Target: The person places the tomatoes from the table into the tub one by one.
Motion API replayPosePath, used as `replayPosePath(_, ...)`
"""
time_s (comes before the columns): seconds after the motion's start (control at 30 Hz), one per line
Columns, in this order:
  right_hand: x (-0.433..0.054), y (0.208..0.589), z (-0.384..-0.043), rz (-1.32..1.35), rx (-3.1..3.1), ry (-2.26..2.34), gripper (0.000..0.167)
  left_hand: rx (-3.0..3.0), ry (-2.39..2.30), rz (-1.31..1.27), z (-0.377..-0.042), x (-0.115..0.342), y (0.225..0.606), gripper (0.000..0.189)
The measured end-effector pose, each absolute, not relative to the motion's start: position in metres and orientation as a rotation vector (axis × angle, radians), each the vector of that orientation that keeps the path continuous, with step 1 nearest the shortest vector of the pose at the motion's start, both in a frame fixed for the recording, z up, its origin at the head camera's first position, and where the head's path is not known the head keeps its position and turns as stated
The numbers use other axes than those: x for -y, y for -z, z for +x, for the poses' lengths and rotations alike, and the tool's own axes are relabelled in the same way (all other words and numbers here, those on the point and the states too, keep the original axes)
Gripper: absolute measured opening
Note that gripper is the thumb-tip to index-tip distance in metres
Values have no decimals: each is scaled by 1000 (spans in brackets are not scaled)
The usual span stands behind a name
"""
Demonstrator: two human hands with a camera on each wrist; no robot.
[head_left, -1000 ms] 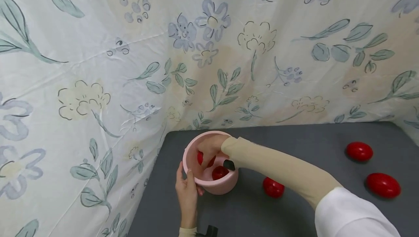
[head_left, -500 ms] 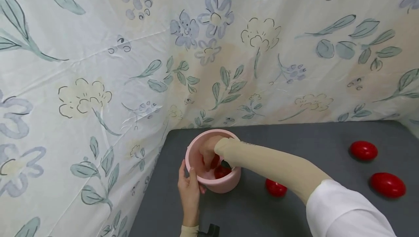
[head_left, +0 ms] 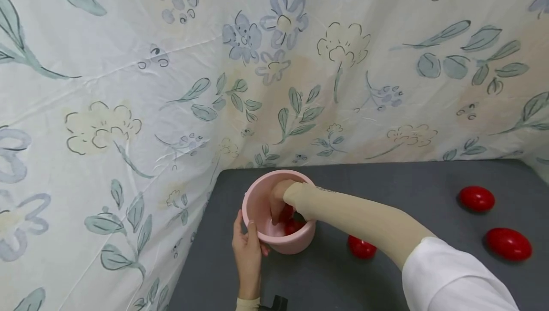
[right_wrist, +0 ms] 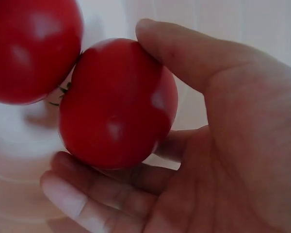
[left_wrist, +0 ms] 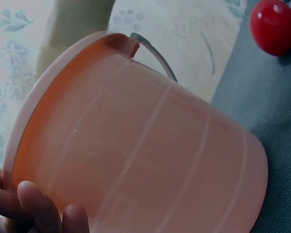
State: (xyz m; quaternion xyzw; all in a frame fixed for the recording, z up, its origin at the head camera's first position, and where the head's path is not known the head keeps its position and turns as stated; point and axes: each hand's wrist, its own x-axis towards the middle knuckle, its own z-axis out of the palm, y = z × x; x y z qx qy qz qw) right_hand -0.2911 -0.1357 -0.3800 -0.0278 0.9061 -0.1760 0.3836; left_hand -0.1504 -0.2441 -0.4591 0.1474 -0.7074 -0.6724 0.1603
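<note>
A pink bucket [head_left: 296, 243] stands near the far left corner of the grey table. My left hand [head_left: 247, 249] grips its rim at the near left side; the fingertips [left_wrist: 36, 204] show against the outer wall in the left wrist view. Down inside the bucket, my right hand [head_left: 278, 201] holds a red tomato [right_wrist: 116, 107] between thumb and fingers. Against it, or very close, lies a second tomato [right_wrist: 31, 48], with a bit of green stem between the two. From the head view, the right wrist and forearm partly cover the bucket's inside.
One tomato [head_left: 361, 247] lies on the table [head_left: 326, 277] right of the bucket, below the right forearm. Two more, an upper tomato [head_left: 477, 198] and a lower tomato [head_left: 508, 244], lie far right. A floral cloth [head_left: 343, 110] hangs behind and left.
Inside the bucket, my right hand has moved to the right with the tomato, up close to the other one. The left hand keeps its grip on the rim.
</note>
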Motion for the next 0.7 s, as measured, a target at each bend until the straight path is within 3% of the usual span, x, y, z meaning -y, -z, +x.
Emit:
replayPosePath(0.27,132,392,-288,-163,-2422,372,47,2018,1928,409,-150,245,461,54)
replayPosePath(0.43,132,401,-295,-277,-2411,325,37,2016,1936,402,-150,245,461,54)
replayPosePath(0.7,135,389,-296,-159,-2298,372,18,2028,1922,438,-151,245,458,55)
